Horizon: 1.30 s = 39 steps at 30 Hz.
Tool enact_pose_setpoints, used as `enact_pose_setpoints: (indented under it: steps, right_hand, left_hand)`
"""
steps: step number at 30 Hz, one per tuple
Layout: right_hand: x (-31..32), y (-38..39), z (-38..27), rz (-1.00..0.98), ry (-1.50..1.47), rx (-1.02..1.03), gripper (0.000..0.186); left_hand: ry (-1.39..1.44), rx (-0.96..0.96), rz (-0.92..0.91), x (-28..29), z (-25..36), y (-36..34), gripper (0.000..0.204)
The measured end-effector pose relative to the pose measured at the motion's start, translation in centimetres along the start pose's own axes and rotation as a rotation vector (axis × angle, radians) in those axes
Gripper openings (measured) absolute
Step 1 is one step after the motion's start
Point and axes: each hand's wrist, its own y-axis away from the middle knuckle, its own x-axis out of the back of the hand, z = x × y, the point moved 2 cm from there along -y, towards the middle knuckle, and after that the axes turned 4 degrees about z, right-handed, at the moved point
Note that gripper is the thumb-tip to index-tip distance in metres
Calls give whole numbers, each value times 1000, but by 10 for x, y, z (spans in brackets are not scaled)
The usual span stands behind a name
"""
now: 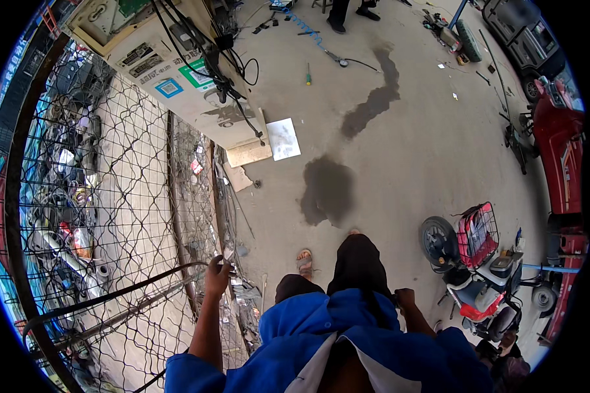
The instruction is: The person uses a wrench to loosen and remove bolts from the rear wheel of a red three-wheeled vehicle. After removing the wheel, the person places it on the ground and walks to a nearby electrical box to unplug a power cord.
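Note:
My left hand [217,275] is closed around the end of a long, dark, flat strap [134,286]. From there the strap runs left across a wire mesh panel [134,196] and bends down near the panel's rusty frame bar [13,190]. Beside my right thigh, my right hand [405,299] is curled closed next to the dark trousers [360,265]. What it holds, if anything, is hidden.
Ahead left stands a worn cabinet [196,98] with hanging black cables [223,85]. A screwdriver [309,75] and a dark wet patch [329,190] mark the floor. A scooter with a basket [478,236] and a red vehicle [564,154] stand right. Another person's shoes [367,13] show far ahead.

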Motion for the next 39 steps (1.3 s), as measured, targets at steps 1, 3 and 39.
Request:
enact_pose_setpoints:
  steps: [1, 3, 39]
  right_hand:
    - [-1, -17, -22, -3, -36, -14, 11]
    - [-4, -37, -95, 3, -112, -107, 10]
    - [-47, -517, -1006, -253, 346, 65, 14]
  left_hand:
    - [-10, -3, 19, -6, 54, -9, 46]
    - [-8, -35, 47, -13, 101, -36, 45]
    - [532, 574, 534, -234, 423, -423, 39]
